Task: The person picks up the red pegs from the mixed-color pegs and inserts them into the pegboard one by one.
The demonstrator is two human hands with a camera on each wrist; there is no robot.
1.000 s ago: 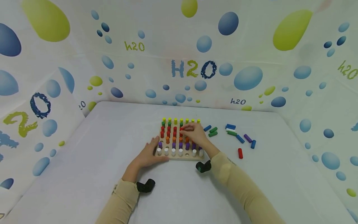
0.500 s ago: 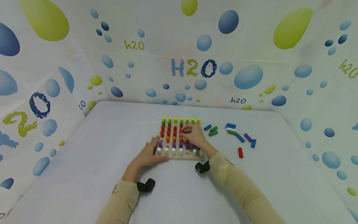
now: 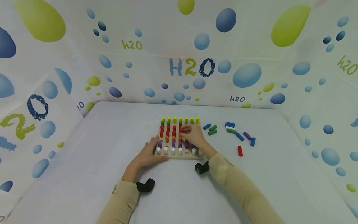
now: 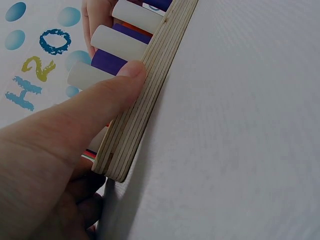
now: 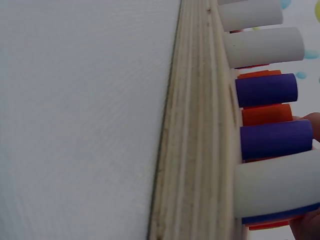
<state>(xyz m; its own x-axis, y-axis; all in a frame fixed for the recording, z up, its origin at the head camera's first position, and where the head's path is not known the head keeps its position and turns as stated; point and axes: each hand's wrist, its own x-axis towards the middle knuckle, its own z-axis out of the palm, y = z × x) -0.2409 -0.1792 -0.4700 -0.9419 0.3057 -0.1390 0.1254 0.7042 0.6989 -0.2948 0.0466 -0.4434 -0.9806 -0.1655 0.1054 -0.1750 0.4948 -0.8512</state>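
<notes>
Closest in, the left hand (image 3: 147, 154) lies flat on the bench (image 3: 92, 155) with straight fingers, thumb pressed along the near-left edge of the wooden pegboard (image 3: 179, 156), so it's just bracing the board, not gripping anything. A bit further out, the right hand (image 3: 194, 135) sits over the board's right half with fingertips curled down among the red pegs (image 3: 168, 130). It looks like it's pinching one there, but the fingers hide the peg itself, so I can't tell for sure. Every peg on the board stands upright, long axis straight up, so whatever's under those fingertips goes in or out vertically, directly below the right hand. Off to that hand's right, well apart from the board, the loose pegs (image 3: 236, 135) lie on their sides at all sorts of angles, the single red one (image 3: 240, 151) nearest. The right hand is plainly the closer one to them.
</notes>
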